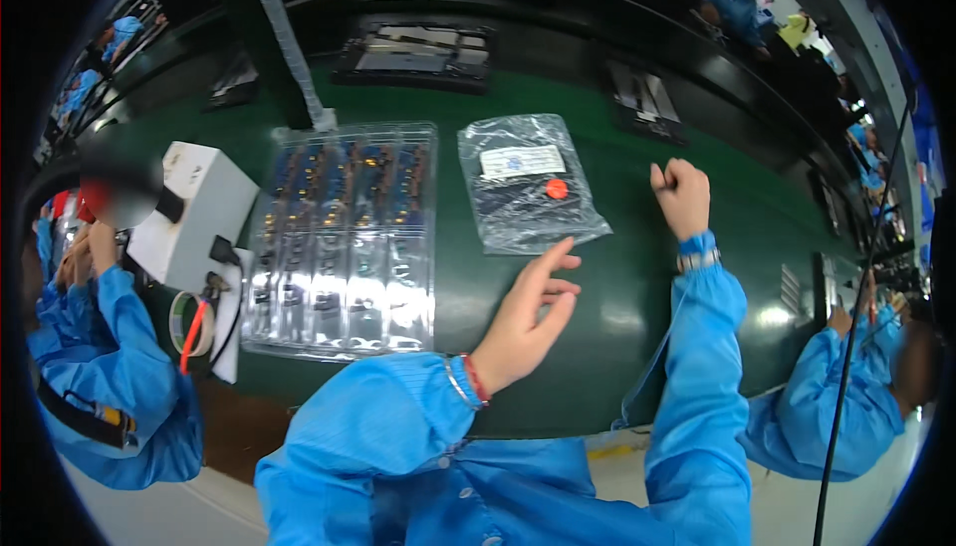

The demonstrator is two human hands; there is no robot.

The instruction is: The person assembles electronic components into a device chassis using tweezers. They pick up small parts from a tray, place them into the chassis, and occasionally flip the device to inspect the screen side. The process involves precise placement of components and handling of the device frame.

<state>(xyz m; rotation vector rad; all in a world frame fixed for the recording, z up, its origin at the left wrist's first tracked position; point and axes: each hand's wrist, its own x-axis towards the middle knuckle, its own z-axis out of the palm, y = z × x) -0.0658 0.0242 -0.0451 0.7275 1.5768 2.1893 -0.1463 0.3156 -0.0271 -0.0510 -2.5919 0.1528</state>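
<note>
A clear plastic bag (528, 222) lies on the green table in front of me, with a white label (523, 162), a round orange-red sticker (556, 189) and something dark inside. My left hand (528, 317) is at its lower edge, fingers stretched and slightly apart, holding nothing; the index fingertip is at or just over the plastic, and contact is unclear. To the right of the bag, apart from it, my right hand (684, 198) is curled into a loose fist, and nothing shows in it. A wrist strap (697, 259) with a thin blue cord circles that wrist.
Left of the bag sits a clear compartmented tray (426, 277) with small circuit parts in its far half. Beyond it are a white box (204, 213), a tape roll (189, 322) and a metal post (284, 33). Dark trays (418, 53) stand at the back. Co-workers sit on both sides.
</note>
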